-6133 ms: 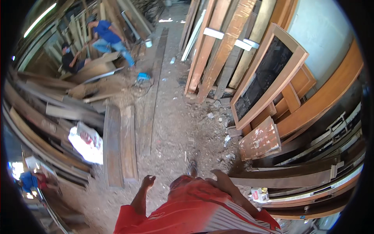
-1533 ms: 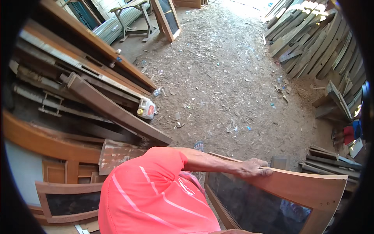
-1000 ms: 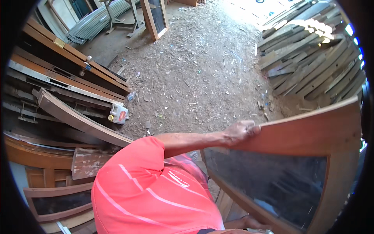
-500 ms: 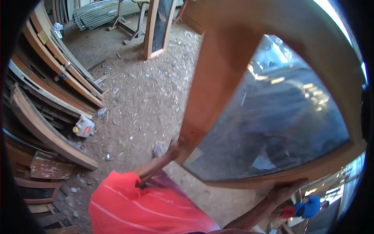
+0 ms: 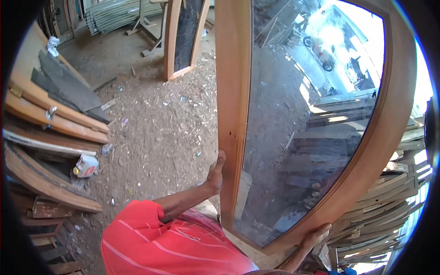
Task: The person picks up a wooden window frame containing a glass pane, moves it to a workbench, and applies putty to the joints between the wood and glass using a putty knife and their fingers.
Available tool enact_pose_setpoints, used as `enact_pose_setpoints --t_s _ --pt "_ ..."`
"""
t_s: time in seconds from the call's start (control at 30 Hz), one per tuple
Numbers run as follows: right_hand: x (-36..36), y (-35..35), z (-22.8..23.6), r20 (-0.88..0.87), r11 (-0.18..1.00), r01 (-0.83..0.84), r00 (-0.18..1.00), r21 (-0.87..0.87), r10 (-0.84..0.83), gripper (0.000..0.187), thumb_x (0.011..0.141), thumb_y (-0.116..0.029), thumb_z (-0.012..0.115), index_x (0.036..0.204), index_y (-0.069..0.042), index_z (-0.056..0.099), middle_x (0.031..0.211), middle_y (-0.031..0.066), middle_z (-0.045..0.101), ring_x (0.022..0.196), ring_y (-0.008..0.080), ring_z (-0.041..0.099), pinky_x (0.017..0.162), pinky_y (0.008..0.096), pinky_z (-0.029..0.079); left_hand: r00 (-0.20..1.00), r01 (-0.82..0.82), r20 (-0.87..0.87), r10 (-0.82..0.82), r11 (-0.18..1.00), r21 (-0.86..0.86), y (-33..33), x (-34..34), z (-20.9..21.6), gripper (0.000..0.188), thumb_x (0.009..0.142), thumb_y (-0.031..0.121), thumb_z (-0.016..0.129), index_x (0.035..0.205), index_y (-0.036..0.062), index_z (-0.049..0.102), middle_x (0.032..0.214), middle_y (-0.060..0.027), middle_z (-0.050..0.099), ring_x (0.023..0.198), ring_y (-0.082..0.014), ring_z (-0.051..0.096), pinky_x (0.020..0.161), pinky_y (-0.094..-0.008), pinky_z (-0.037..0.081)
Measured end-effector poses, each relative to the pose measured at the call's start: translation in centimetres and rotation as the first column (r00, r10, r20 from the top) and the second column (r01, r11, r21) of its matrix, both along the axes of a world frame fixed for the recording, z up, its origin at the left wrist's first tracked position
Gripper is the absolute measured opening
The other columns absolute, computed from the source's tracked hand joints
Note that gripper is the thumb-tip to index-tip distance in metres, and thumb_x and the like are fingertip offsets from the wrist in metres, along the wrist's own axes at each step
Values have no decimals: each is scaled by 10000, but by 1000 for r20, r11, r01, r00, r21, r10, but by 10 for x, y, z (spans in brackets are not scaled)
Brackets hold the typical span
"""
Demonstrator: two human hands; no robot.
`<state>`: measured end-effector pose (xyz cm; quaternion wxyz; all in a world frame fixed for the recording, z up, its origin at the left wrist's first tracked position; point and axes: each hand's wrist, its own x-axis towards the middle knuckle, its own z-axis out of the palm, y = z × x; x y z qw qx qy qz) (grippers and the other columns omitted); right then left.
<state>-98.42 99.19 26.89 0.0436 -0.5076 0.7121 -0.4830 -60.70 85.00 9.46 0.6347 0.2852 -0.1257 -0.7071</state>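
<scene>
A large wooden-framed glass panel [image 5: 234, 105], like a door or window, stands in front of me and fills the right half of the view. Its dark glass pane [image 5: 279, 151] shows reflections and the littered ground. My left hand [image 5: 216, 174] is closed on the left upright of the frame, low down, thumb on the face and the other fingers hidden behind the wood. At the lower right edge, my right hand [image 5: 316, 237] holds the frame from the outside, its fingers partly hidden. The panel's top runs out of view.
Another framed glass panel [image 5: 170, 55] stands upright ahead, near a wooden trestle [image 5: 153, 34]. Wooden doors [image 5: 68, 121] lean in a stack on the left, with a white jug [image 5: 86, 166] beside them. Corrugated sheets [image 5: 110, 17] lie far back. Planks [image 5: 380, 197] are piled at right.
The panel has turned from a slanted position, bringing its left upright nearly vertical and more of the pane into sight. Both hands have stayed on it, the right one moving lower and left.
</scene>
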Motion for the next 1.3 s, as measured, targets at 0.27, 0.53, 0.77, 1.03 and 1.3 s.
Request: enact_pose_setpoints --t_s 0.27,0.53,0.77,1.03,1.3 --pt "17 -237 51 -165 990 24 985 -140 -47 547 1137 -495 449 849 -29 457 814 -5 403 795 121 406 724 314 406 975 212 -62 -213 977 -33 -207 -45 28 859 1006 785 393 1420 55 573 1238 -90 683 1138 -195 663 1011 -378 535" --pt "17 -459 119 -146 996 -77 987 -42 70 550 1120 -527 479 849 -51 436 812 -16 345 785 105 367 705 288 372 991 123 -55 -120 991 50 -401 -61 56 820 996 797 355 1418 119 542 1185 -53 674 1089 -213 669 966 -417 546" --pt "66 -668 130 -311 978 -166 930 122 197 487 1118 -467 511 977 -2 554 829 23 445 800 133 428 726 293 407 985 113 -154 -84 974 196 -600 -34 9 938 946 860 356 1437 78 519 1288 -88 640 1204 -228 617 1058 -408 488" --pt "40 -870 114 -35 749 -491 826 445 562 670 1014 -539 629 1236 93 609 1040 112 666 984 203 605 899 356 488 992 44 -127 -2 945 323 -770 4 -15 948 883 944 289 1176 122 661 979 -48 690 926 -193 687 854 -390 572" --pt "91 -1107 71 -223 808 -312 855 500 468 642 978 -592 674 1054 44 627 879 139 632 836 233 577 773 415 478 992 -2 -108 60 879 477 -936 35 -46 912 928 904 261 1167 123 665 1011 -55 699 939 -197 692 856 -404 582"
